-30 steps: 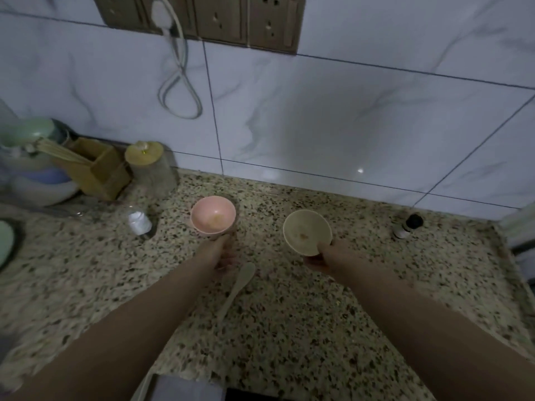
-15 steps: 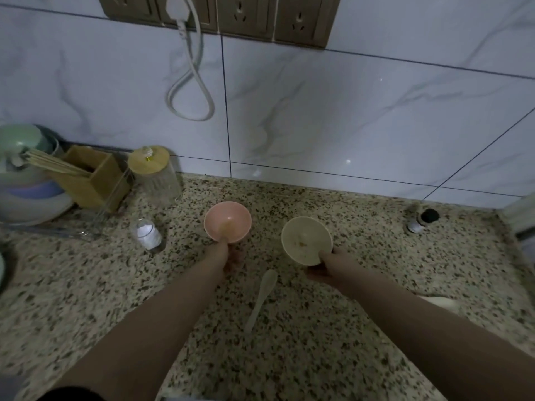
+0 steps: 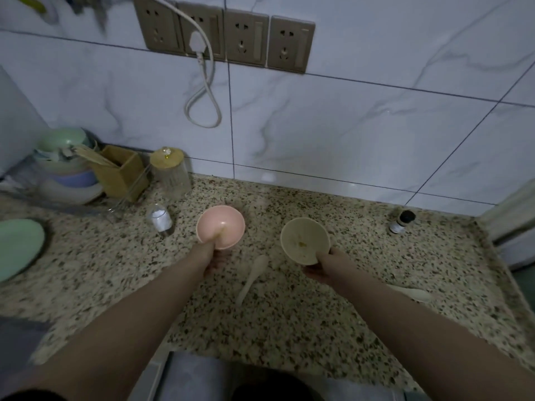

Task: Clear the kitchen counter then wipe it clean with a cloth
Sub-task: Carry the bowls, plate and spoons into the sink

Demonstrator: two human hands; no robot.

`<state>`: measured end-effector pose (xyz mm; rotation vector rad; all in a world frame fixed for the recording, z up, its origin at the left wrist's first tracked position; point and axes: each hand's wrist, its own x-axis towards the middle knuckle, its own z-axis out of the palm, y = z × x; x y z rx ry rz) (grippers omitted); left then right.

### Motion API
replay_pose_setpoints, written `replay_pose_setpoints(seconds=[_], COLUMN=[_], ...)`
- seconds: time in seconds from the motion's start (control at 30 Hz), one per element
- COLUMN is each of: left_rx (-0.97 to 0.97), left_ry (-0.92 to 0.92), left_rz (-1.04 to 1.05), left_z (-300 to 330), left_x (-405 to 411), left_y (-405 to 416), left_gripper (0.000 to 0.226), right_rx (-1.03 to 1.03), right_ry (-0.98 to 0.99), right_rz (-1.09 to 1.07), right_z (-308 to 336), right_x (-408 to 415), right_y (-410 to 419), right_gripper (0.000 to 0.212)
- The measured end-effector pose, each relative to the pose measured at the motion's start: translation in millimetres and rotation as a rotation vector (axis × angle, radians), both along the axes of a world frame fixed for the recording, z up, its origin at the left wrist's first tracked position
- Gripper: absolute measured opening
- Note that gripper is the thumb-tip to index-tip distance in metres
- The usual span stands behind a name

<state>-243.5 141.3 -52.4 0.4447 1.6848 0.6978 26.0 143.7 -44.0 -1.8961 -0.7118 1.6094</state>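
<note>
The left hand (image 3: 212, 257) grips the near rim of a pink bowl (image 3: 220, 227), thumb inside it, and the right hand (image 3: 324, 266) grips the near rim of a cream bowl (image 3: 304, 240) the same way, fingers curled beneath. Both bowls sit mid-counter, well in from the front edge, and are tipped so their open mouths face the person; whether either base touches the counter (image 3: 289, 319) cannot be told. Each has a small yellowish smear inside.

Between the two hands a pale spoon (image 3: 252, 277) lies flat on the counter, its long axis running from the front edge toward the back wall, bowl end at the far end and tilted slightly right. A second pale spoon (image 3: 414, 293) lies near the right edge, partly hidden by the right forearm, lying roughly left to right.

Toward the back left corner stand a glass jar (image 3: 170, 175) with a wooden lid, a wooden box (image 3: 121, 175) of sticks, and stacked bowls (image 3: 66, 175). A small clear bottle (image 3: 160, 219) stands just left of the pink bowl. A green plate (image 3: 17, 247) sits at the left edge, and a small dark-capped bottle (image 3: 402, 221) near the back right corner.
</note>
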Motion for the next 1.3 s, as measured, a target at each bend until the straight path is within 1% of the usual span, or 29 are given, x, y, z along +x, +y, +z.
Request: replay_pose_setpoints(seconds=[0.03, 0.17, 0.27, 0.37, 0.53, 0.63, 0.7, 0.8, 0.83, 0.9, 1.0, 1.1, 1.2, 1.3], left_rx=[0.008, 0.06, 0.04, 0.021, -0.038, -0.046, -0.034, 0.016, 0.022, 0.023, 0.024, 0.012, -0.025, -0.045], left_ry=[0.003, 0.042, 0.113, 0.141, 0.193, 0.21, 0.2, 0.145, 0.116, 0.076, 0.063, 0.037, 0.022, 0.02], left_rz=[0.027, 0.048, 0.059, 0.09, 0.202, 0.299, 0.381, 0.571, 0.592, 0.603, 0.649, 0.692, 0.698, 0.688], left_z=[-6.2, 14.1, 23.7, 24.2, 21.5, 19.8, 16.9, 9.4, 7.7, 3.8, -3.4, -16.6, -30.3, -36.7], left_x=[-6.6, -14.4, -23.0, -34.5, -73.6, -101.5, -122.9, -160.1, -169.7, -191.9, -232.9, -273.3, -320.5, -352.1], left_y=[-12.1, -73.8, -125.5, -179.1, -272.1, -314.2, -339.5, -371.6, -380.1, -398.2, -428.5, -455.1, -482.1, -498.4], left_gripper=[0.056, 0.044, 0.046, 0.042, 0.036, 0.041, 0.043, 0.035, 0.034, 0.033, 0.037, 0.042, 0.043, 0.043], right_rx=[0.013, 0.064, 0.094, 0.083, 0.048, 0.043, 0.051, 0.042, 0.036, 0.03, 0.039, 0.042, 0.053, 0.039], right_ry=[-0.012, -0.014, 0.008, 0.022, 0.057, 0.064, 0.066, 0.101, 0.112, 0.11, 0.1, 0.132, 0.141, 0.137], right_rz=[0.03, 0.164, 0.281, 0.382, 0.518, 0.592, 0.639, 0.639, 0.639, 0.657, 0.711, 0.741, 0.762, 0.784], right_z=[3.7, 13.7, 15.7, 18.9, 17.4, 18.8, 21.9, 23.4, 22.0, 18.6, 13.9, 12.4, 7.8, -3.5], right_x=[-3.8, -24.3, -45.9, -69.5, -116.6, -144.5, -166.8, -209.7, -224.0, -259.8, -320.5, -372.8, -426.4, -462.7], right_y=[-7.0, -39.3, -65.5, -89.9, -140.4, -166.7, -180.9, -199.3, -204.4, -217.8, -240.7, -262.8, -285.9, -296.1], right_gripper=[0.034, 0.036, 0.045, 0.045, 0.048, 0.046, 0.044, 0.039, 0.04, 0.041, 0.04, 0.042, 0.045, 0.047])
